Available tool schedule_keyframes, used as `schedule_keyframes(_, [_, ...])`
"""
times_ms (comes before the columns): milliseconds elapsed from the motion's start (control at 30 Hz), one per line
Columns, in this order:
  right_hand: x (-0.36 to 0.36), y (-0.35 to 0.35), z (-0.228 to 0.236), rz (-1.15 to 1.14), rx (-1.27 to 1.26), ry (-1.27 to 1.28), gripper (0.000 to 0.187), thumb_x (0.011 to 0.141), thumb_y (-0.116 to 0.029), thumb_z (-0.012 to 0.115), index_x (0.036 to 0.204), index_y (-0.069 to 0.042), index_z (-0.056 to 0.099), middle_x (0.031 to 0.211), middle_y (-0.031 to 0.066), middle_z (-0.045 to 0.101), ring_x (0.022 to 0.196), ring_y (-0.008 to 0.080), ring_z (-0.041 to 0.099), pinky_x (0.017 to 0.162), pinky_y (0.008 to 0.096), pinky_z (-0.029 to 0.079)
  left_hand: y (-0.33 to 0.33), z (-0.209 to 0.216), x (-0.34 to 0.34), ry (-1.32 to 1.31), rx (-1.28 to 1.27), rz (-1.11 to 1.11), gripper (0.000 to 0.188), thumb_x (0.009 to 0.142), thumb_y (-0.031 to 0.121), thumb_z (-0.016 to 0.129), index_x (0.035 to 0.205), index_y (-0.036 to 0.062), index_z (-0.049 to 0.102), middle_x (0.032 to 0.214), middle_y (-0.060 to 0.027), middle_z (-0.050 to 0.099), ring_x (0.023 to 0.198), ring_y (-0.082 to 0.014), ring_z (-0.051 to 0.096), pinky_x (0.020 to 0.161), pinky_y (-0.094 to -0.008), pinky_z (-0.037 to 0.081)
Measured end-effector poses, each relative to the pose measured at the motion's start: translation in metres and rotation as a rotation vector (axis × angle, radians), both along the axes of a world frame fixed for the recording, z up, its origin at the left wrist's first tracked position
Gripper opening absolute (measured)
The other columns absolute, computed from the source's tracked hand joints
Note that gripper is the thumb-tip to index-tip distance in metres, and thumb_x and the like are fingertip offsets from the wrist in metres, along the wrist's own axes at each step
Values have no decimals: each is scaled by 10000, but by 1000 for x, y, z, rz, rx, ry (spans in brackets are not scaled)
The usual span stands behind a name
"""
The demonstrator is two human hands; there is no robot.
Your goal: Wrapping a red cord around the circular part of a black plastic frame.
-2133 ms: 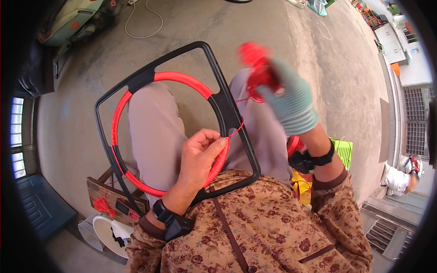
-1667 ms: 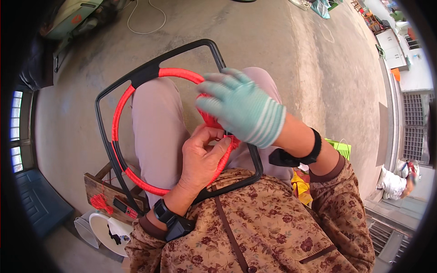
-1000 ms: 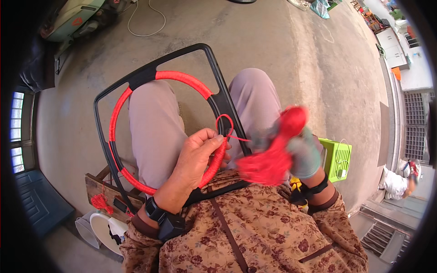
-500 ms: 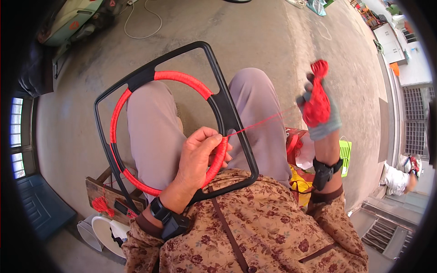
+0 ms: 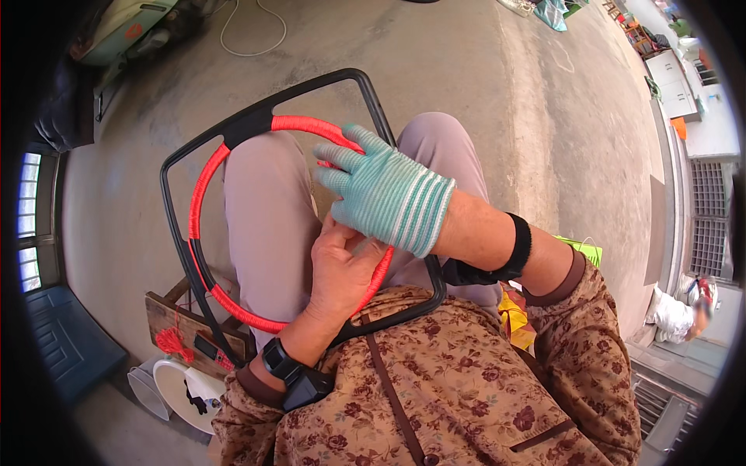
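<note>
A black frame (image 5: 381, 116) with rounded corners lies across my lap. Set within it is a ring (image 5: 307, 123), wound with red cord along most of its length, with black stretches between. My left hand (image 5: 346, 260), bare, is closed on the ring's right side. Over that same side reaches my right hand (image 5: 377, 182) in a pale green striped glove, its fingers bent across the ring just above my left hand. A bit of the red cord bundle (image 5: 329, 165) peeks out between the gloved fingers. The glove hides the rest of the bundle and the strand.
At the lower left, a wooden bench (image 5: 167, 314) carries a tangle of red cord (image 5: 172, 342) and a small dark device. Beside it is a white bucket (image 5: 167, 384). A yellow bag (image 5: 515, 318) and a green plastic basket (image 5: 587, 250) are at my right.
My right hand has swung from the far right, where it held the red cord bundle with the strand taut, in over the ring. My left hand stays at the ring.
</note>
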State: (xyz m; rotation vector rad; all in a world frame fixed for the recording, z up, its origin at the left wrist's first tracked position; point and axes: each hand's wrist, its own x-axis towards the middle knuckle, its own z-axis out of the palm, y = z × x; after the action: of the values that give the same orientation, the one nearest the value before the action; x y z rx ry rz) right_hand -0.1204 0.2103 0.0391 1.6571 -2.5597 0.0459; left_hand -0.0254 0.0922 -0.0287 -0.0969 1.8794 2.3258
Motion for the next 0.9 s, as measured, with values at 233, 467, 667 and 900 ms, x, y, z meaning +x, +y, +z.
schedule_keyframes(233, [9, 50, 26, -269, -360, -220, 355, 681, -143, 659, 1026, -87, 600, 1120, 95, 572, 1138, 300, 502, 980, 460, 372, -5, 25, -5, -294, 131, -148, 109, 902, 95, 575, 913, -7, 537, 816, -9, 558, 722, -62, 548, 678, -191, 453])
schedule_keyframes(467, [65, 73, 17, -270, -237, -464, 488, 593, -185, 725, 1060, -104, 607, 1215, 119, 532, 1217, 332, 444, 999, 477, 361, -2, 22, -6, -305, 301, -221, 78, 955, 92, 469, 915, 26, 476, 769, 19, 549, 691, -22, 490, 617, -189, 409])
schedule_keyframes(667, [81, 70, -4, -254, -353, -321, 516, 543, -180, 723, 1039, -96, 607, 1204, 105, 538, 1203, 312, 462, 1011, 527, 335, -1, 16, -5, -338, 325, -171, 147, 973, 154, 488, 898, 35, 532, 771, 47, 545, 683, -1, 467, 613, -175, 398])
schedule_keyframes(900, [90, 95, 6, -660, -1530, -1652, 371, 890, -270, 601, 1149, -9, 548, 955, 91, 622, 894, 234, 610, 834, 364, 483, -5, 21, -4, -487, 318, -196, 198, 955, 213, 535, 886, 34, 583, 757, -1, 589, 646, -43, 540, 558, -189, 443])
